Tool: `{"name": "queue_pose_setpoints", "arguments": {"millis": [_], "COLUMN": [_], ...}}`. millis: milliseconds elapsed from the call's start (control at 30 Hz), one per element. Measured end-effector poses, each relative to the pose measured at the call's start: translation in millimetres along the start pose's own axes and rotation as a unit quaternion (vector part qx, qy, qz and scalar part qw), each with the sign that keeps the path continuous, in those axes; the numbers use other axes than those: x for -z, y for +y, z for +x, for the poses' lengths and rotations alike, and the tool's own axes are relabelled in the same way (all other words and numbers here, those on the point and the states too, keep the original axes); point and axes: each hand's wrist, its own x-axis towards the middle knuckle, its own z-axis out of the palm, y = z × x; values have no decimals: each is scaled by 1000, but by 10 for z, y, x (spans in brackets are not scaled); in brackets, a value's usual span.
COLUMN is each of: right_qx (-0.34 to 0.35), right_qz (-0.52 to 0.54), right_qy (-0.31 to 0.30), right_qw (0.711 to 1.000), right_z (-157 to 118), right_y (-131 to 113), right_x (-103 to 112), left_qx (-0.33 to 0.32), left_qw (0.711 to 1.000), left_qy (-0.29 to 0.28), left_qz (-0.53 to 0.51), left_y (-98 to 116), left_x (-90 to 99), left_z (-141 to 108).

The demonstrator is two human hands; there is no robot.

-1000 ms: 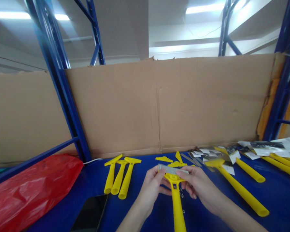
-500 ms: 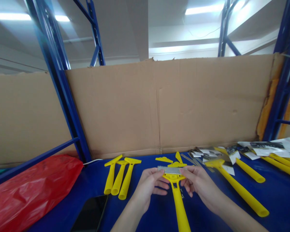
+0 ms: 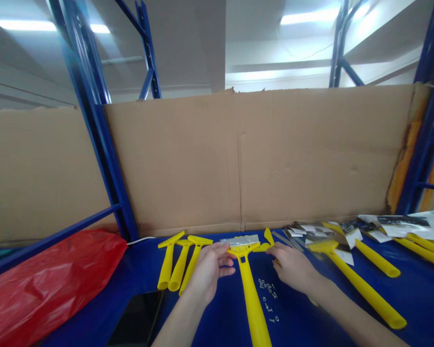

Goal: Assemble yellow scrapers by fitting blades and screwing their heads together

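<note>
Cardboard [image 3: 184, 164] is backing blue tabletop [image 3: 217, 327]; left hand [image 3: 208, 270] is grasping scraper [image 3: 250, 294]; right hand [image 3: 292, 265]: grip unclear; cards [image 3: 405, 221] are lying unreadable.

Blue surface [image 3: 224, 315] fills the lower part of the view, w/ a tall brown cardboard sheet [image 3: 177, 164] upright along its back edge, ragged on top, vert. seam approx. mid. 2nd cardboard panel [image 3: 39, 173] at far L. Blue metal rack: L post [image 3: 106, 154] btwn the two panels, tilted in view; R post [image 3: 420, 144] at the other end, orange-brown strip [image 3: 407, 166] just beside it. Low blue crossbar [image 3: 58, 238] runs off L. More blue uprights w/ diag. braces behind. Ceiling [image 3: 188, 43] grey, whiter R of a straight edge nr. mid. Tube lights [image 3: 311, 16] lit, upper L & R.
</note>
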Motion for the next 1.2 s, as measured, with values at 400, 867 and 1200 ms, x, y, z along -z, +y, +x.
{"name": "queue_pose_setpoints", "arguments": {"millis": [400, 867, 1200], "right_qx": [-2, 127, 96], "right_qz": [-212, 212, 249], "right_qy": [-46, 162, 115], "right_qw": [976, 955, 957], "right_z": [43, 67, 140], "right_y": [149, -46, -364], "right_x": [260, 292, 79], "left_qx": [5, 9, -2], "left_qw": [999, 996, 994], "left_qy": [-33, -40, -77], "left_qz": [35, 80, 82], "left_y": [-59, -163, -200], "left_x": [-21, -88, -129], "left_z": [-4, -24, -47]}}
